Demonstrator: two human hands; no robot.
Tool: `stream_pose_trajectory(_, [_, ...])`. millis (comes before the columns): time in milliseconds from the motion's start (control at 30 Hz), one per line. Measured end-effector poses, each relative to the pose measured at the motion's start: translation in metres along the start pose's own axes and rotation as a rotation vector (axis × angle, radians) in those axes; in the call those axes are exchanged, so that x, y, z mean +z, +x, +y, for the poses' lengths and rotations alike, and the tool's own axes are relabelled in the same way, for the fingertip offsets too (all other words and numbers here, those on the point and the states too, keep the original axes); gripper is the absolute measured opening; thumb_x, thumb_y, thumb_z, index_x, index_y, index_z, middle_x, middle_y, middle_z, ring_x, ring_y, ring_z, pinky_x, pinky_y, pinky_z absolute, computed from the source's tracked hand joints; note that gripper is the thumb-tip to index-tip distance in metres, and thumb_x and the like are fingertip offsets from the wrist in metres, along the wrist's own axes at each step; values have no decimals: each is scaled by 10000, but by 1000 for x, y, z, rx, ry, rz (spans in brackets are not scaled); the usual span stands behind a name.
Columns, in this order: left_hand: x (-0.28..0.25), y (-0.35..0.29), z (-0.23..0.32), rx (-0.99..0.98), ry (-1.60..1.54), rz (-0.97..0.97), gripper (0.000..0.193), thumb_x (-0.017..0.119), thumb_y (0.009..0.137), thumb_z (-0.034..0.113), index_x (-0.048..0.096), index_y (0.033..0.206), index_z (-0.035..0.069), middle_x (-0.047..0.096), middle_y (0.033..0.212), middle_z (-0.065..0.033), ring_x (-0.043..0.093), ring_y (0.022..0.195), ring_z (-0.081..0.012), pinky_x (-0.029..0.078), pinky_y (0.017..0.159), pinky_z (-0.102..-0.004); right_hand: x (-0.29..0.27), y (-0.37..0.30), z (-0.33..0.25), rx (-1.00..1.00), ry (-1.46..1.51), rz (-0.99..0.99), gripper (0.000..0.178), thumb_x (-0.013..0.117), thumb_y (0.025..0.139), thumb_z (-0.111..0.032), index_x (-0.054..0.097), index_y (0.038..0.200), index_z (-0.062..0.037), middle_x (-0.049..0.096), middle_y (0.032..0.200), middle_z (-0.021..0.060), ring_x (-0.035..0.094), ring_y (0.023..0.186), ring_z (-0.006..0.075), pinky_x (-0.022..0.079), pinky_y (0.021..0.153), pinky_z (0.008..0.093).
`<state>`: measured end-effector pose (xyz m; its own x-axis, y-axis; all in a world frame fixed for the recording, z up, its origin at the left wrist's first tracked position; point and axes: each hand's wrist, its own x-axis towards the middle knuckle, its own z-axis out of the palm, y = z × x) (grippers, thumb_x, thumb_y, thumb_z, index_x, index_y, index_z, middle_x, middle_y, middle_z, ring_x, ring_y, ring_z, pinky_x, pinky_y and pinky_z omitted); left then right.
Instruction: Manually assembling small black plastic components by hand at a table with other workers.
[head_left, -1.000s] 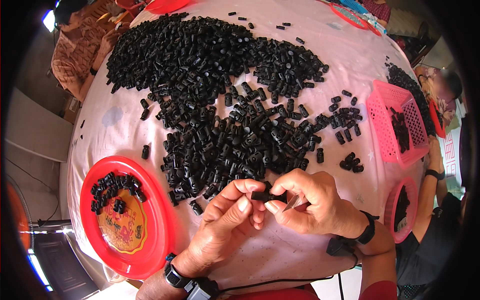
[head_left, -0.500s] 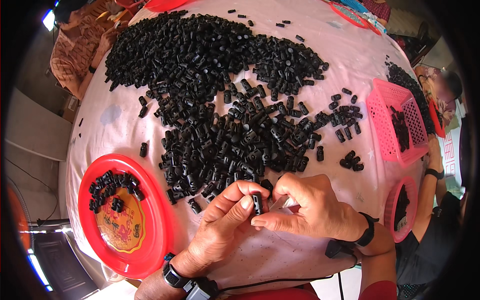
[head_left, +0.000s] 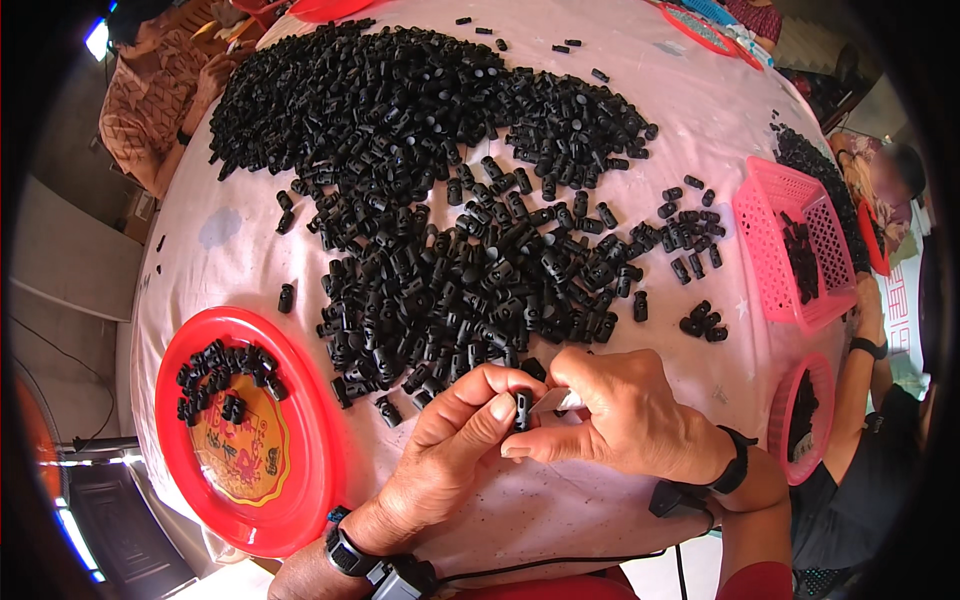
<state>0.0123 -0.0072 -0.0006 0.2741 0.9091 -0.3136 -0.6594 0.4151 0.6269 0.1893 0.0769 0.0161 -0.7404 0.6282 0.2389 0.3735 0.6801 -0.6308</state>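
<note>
My left hand (head_left: 455, 430) pinches a black plastic cord lock (head_left: 521, 410) between thumb and fingertips, just over the near edge of the heap. In my right hand (head_left: 635, 415) is a thin whitish blade-like tool (head_left: 553, 401), gripped between fingers and thumb. Its tip reaches the right side of the cord lock; whether it cuts in cannot be made out. A large heap of black cord locks (head_left: 420, 280) spreads beyond both hands. To the left, a red plastic plate (head_left: 318, 440) carries a small group of them along its upper part.
At the right stand a pink perforated basket (head_left: 748, 215) and a round pink basket (head_left: 825, 400), both with black pieces inside. A pink cloth (head_left: 220, 270) covers the table. Other people sit at the far left (head_left: 150, 120) and right. A black cable (head_left: 560, 567) runs along the near edge.
The cord lock and my left fingertips have shifted slightly right. The blade-like tool now meets the cord lock's side, its flat face showing more. The heap and plate look the same.
</note>
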Motion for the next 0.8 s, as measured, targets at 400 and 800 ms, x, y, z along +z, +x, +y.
stream_pose_trajectory(400, [4, 0, -1, 14, 20, 45, 236, 495, 1019, 209, 568, 1174, 47, 556, 940, 28, 498, 847, -41, 430, 789, -202, 1, -1, 1, -44, -10, 50, 496, 719, 792, -517, 545, 830, -54, 590, 624, 59, 618, 521, 228, 457, 446, 332])
stream_pose_trajectory(800, [4, 1, -3, 45, 69, 45, 223, 493, 1020, 200, 568, 1169, 52, 573, 977, 15, 520, 891, -49, 445, 811, -215, 0, -2, 1, -43, -72, -12, 492, 719, 797, -504, 501, 752, -65, 546, 568, 75, 591, 496, 252, 434, 436, 348])
